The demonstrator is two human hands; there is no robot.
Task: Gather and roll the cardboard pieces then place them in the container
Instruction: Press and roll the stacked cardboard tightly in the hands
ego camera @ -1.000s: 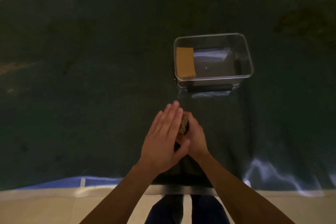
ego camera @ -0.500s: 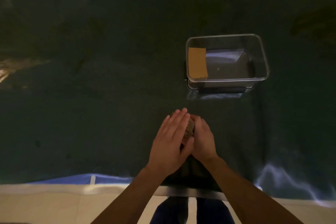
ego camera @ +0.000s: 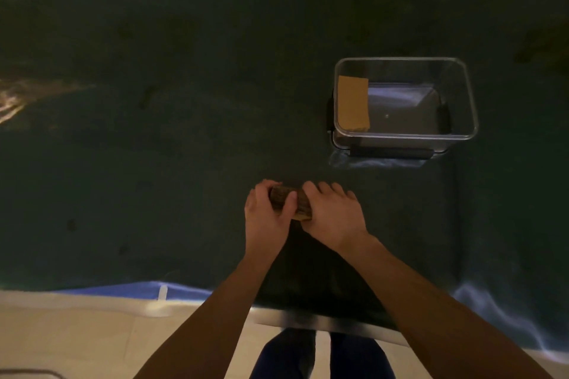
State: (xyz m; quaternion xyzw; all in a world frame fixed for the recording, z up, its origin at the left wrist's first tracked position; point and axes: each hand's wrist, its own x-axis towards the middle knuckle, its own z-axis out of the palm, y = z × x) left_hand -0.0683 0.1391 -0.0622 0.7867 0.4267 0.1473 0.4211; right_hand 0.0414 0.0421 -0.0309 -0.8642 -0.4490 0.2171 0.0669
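A small brown roll of cardboard [ego camera: 301, 205] lies near the front middle of the dark green cloth. My left hand [ego camera: 267, 215] curls around its left end, thumb over the top. My right hand [ego camera: 334, 216] covers its right end, fingers bent over it. Only the roll's middle shows between the hands. Farther back and to the right stands a clear plastic container [ego camera: 468, 92]. Inside it, a flat tan cardboard piece [ego camera: 353, 103] leans against the left wall.
The dark green cloth [ego camera: 154, 163] covers the whole table. Its front edge [ego camera: 308, 320] runs just behind my legs, with pale floor below. The container has dark clip handles on its sides.
My left hand was pressed flat against the right hand with the roll between the palms. Now the two hands sit side by side, each curled over one end of the roll.
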